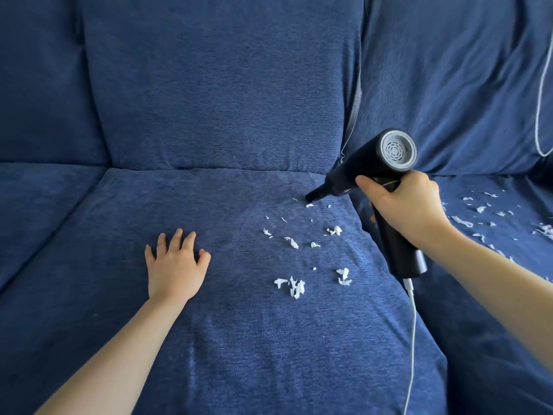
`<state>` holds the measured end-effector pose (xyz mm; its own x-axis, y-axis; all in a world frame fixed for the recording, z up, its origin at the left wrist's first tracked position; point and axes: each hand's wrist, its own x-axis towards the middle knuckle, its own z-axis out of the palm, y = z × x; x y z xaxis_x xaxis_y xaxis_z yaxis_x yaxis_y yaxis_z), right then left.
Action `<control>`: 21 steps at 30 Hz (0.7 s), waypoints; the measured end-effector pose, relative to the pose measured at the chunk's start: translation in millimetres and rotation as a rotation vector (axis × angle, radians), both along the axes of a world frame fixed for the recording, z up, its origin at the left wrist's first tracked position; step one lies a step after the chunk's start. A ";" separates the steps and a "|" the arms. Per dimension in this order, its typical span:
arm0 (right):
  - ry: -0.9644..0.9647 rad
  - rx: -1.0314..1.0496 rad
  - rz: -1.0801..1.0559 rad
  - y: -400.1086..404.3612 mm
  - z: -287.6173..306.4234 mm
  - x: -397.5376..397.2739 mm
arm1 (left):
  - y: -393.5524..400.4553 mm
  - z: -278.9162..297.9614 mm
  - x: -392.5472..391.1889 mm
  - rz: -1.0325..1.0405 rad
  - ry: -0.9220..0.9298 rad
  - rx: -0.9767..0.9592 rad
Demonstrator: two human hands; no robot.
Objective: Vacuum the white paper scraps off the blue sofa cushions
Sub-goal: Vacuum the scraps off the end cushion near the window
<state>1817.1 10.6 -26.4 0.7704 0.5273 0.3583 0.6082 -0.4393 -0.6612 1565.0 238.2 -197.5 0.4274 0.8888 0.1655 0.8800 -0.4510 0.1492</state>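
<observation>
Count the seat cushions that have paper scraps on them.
2. The middle seat cushion has scraps right of the left hand, below the vacuum nozzle. The right seat cushion has more scraps, partly cut off at the frame edge.

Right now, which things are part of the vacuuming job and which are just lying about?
In the job:
handheld vacuum, gripped by right hand
paper scraps on middle seat cushion
more scraps on right seat cushion
left hand, flat on the cushion

Lying about:
white cord over the right back cushion
</observation>
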 end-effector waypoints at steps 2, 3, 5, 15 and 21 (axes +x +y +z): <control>-0.001 0.009 -0.001 0.1 3.2 -5.6 | -0.1 -0.4 -1.0 -0.005 -0.005 -0.001; -0.012 0.011 -0.002 2.4 3.5 -7.9 | -0.1 -0.3 -1.1 -0.006 -0.006 -0.004; -0.026 0.011 0.011 10.3 -0.6 -10.2 | 0.2 0.3 -1.7 -0.007 -0.006 -0.007; -0.083 -0.063 -0.008 -7.9 -0.2 -9.0 | 0.0 0.0 -2.2 -0.001 -0.038 -0.002; -0.041 -0.088 -0.110 -28.4 -0.6 1.0 | -0.7 -0.7 -2.4 -0.004 -0.029 -0.003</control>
<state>1818.2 -17.8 -27.0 0.8109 0.4715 0.3466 0.5789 -0.5597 -0.5930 1562.6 237.5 -198.2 0.4260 0.8877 0.1750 0.8736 -0.4538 0.1755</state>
